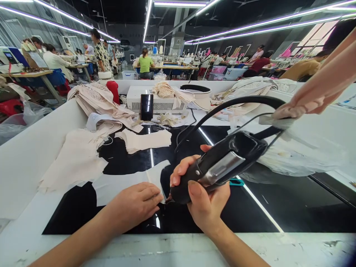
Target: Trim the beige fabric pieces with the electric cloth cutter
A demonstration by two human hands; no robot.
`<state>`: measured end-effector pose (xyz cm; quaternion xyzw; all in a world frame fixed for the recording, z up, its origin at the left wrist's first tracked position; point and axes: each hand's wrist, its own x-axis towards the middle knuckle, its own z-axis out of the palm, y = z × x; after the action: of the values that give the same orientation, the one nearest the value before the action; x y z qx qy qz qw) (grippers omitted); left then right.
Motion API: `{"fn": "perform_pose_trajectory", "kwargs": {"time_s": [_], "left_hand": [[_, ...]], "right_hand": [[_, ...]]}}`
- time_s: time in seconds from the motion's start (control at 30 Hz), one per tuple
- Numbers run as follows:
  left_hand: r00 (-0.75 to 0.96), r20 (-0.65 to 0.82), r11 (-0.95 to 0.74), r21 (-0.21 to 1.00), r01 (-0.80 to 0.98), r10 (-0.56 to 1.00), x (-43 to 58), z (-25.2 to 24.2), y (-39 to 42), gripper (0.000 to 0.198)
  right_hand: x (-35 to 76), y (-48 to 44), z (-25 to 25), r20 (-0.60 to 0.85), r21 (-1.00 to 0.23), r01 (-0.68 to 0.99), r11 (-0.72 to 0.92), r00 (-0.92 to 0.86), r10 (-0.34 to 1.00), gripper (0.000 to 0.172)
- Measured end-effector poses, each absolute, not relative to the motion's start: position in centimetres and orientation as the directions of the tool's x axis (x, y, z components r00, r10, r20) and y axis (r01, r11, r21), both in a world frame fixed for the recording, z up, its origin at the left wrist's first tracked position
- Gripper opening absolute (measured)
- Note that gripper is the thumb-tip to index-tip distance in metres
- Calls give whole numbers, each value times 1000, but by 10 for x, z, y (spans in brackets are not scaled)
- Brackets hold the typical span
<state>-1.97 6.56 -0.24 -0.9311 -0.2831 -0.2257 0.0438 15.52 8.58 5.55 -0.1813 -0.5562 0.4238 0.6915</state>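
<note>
Head view: in the lower centre of the frame the left hand point(136, 205) lies palm down on a pale cut fabric piece point(122, 183), fingers stretched out flat and close together, fingertips near the piece's right edge. The piece lies on the glossy black tabletop point(278, 207), just left of centre. Just beside it, the right hand point(200, 196) is wrapped around a black handheld tool point(222, 165), thumb on the near side and fingers curled over the far side, clamped on its lower body. The tool tilts up toward the right of the frame; its rounded low end sits just beside the fabric's edge by the left fingertips, though whether it touches the cloth cannot be told. A thick black cable point(239, 102) arcs up from the tool's upper end and curves back across the centre.

At the upper right a co-worker's hand point(300, 104) reaches in and rests at the cable. Below it lies a crumpled translucent sheet point(292, 154). A teal object point(236, 182) peeks from under the tool.

Further up, centre left, a small stack of pale pieces point(144, 140) lies on the tabletop, and a larger pale cloth point(75, 157) spreads at the left. Behind them stand a white vented box point(161, 104) and a red container point(113, 91).
</note>
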Motion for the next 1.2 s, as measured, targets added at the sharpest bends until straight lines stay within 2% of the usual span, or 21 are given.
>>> {"fn": "perform_pose_trajectory", "kwargs": {"time_s": [0.53,1.2], "left_hand": [[713,477,-827,55,559,513,-20,-4,64,21],[679,528,-825,77,560,510,-22,-8,63,24]], "right_hand": [[157,86,53,626,-707,-416,572,7,779,44],[155,89,56,607,-716,-400,573,49,793,37]]}}
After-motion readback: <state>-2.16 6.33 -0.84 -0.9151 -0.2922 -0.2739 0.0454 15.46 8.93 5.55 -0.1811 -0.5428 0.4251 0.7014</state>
